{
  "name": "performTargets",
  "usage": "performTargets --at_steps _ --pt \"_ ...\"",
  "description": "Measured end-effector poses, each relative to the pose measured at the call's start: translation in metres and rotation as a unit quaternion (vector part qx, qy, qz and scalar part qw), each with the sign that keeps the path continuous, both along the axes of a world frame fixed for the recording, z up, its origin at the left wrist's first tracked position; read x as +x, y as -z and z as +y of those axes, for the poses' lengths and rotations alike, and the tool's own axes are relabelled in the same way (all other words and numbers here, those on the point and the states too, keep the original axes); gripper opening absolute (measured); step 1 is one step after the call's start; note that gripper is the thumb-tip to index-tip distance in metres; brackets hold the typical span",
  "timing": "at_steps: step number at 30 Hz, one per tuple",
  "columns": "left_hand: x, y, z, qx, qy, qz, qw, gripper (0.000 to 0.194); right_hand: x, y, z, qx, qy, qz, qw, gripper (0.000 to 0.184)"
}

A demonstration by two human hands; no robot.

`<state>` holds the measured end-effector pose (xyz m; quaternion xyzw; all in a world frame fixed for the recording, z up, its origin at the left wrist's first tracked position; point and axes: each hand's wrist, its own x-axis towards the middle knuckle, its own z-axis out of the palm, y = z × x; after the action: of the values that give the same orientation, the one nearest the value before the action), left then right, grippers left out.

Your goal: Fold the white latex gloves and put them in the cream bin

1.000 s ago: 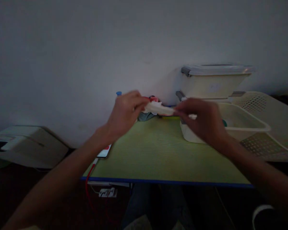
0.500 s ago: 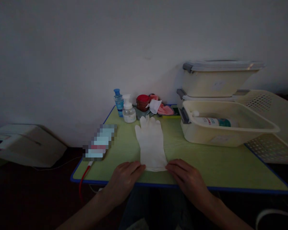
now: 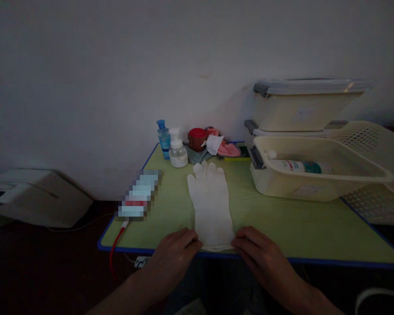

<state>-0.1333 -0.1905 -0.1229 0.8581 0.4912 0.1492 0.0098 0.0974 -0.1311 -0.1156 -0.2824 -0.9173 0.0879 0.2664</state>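
Note:
A white disposable glove [image 3: 212, 205] lies flat on the green tabletop [image 3: 269, 227], its fingers pointing away from me and its cuff at the near edge. My left hand [image 3: 180, 249] pinches the left corner of the cuff. The right corner of the cuff is between the fingertips and thumb of my right hand [image 3: 258, 249]. Both hands are closed, with the wrists below the table edge.
Left of the glove lies a phone [image 3: 139, 192] with a red cable [image 3: 113, 249]. Behind stand a blue bottle [image 3: 164, 142], a pump bottle [image 3: 178, 153], a red-lidded basket [image 3: 197, 139] and pink cloth [image 3: 229, 149]. On the right, a cream bin [image 3: 302, 188] holds a white bottle [image 3: 290, 165]; lidded boxes [image 3: 305, 111] are stacked behind.
The glove has slid toward me and slightly right, its cuff now at the table's near edge. Both hands have moved with it, still pinching the cuff corners. The view has shifted slightly.

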Motion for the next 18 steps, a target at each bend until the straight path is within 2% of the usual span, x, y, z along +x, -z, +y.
performTargets --at_steps 5,8,11,15,18 --pt "-0.003 -0.006 0.001 -0.018 0.012 0.006 1.000 0.015 0.004 -0.004 0.002 -0.036 -0.023 -0.024 0.999 0.019" --pt "-0.008 -0.018 0.007 -0.005 0.010 -0.016 1.000 0.026 0.006 -0.014 0.008 -0.043 -0.024 -0.009 0.999 0.020" --pt "-0.010 -0.034 0.025 0.009 0.025 -0.019 0.999 0.029 0.001 -0.028 0.024 -0.025 -0.018 0.017 0.999 0.015" --pt "0.002 -0.051 0.060 0.017 0.104 0.030 0.994 0.028 -0.020 -0.049 0.060 -0.007 -0.010 0.052 0.999 0.012" --pt "0.017 -0.049 0.079 -0.010 0.174 0.061 0.983 0.031 -0.042 -0.057 0.091 0.002 -0.005 0.056 0.998 0.013"
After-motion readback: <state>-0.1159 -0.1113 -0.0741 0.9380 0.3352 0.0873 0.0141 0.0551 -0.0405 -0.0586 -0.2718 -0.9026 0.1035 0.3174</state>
